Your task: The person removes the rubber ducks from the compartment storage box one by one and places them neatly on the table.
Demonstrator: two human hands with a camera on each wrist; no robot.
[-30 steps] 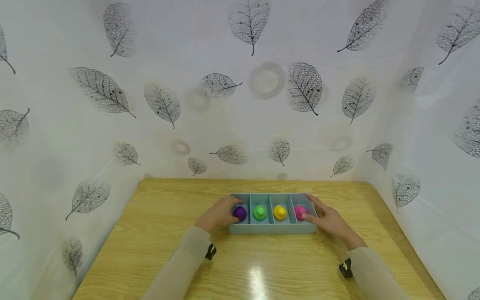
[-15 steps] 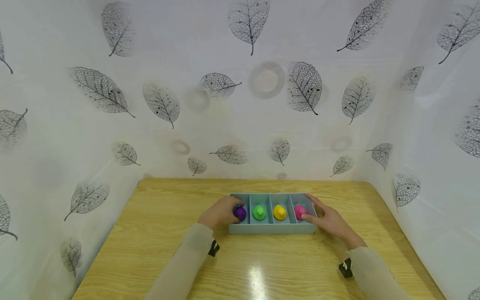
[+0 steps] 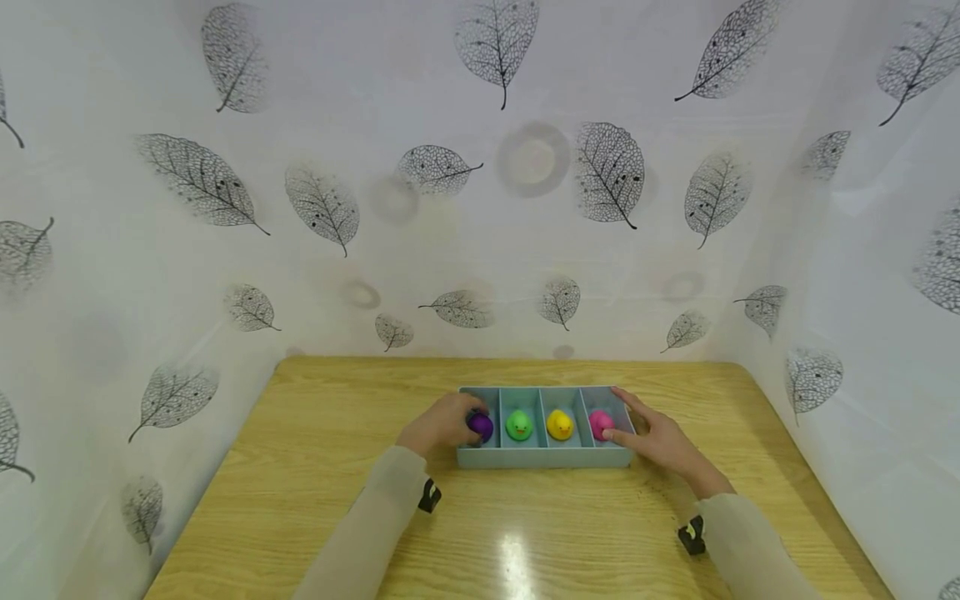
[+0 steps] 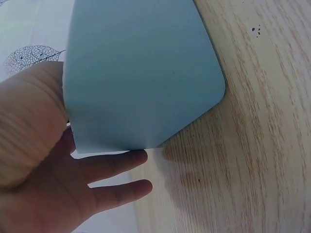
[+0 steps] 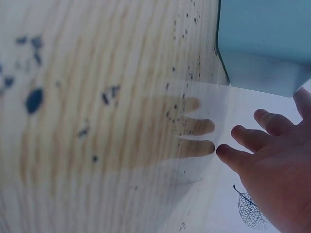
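White, leaf-printed sheeting (image 3: 450, 242) walls the back and sides. Wood-grain table (image 3: 330, 425) below. Pale left sleeve (image 3: 367, 521) and right sleeve (image 3: 750, 546) reach in from the near edge. Blue-grey tray (image 3: 543, 457), four compartments in a row, toward the table's back; its end walls block both wrist views of the contents. Left hand (image 3: 438, 423) over the left end: thumb and finger pinch the purple toy (image 3: 482, 427) in the leftmost compartment, partly covering it; two other fingers straight outside. Right hand (image 3: 662, 442) at the right end, fingers spread, thumb by the pink duck (image 3: 599, 421); contact unclear. Green duck (image 3: 519, 425), yellow duck (image 3: 559, 425) between, one per compartment. Dark specks (image 5: 34, 100) near right hand.
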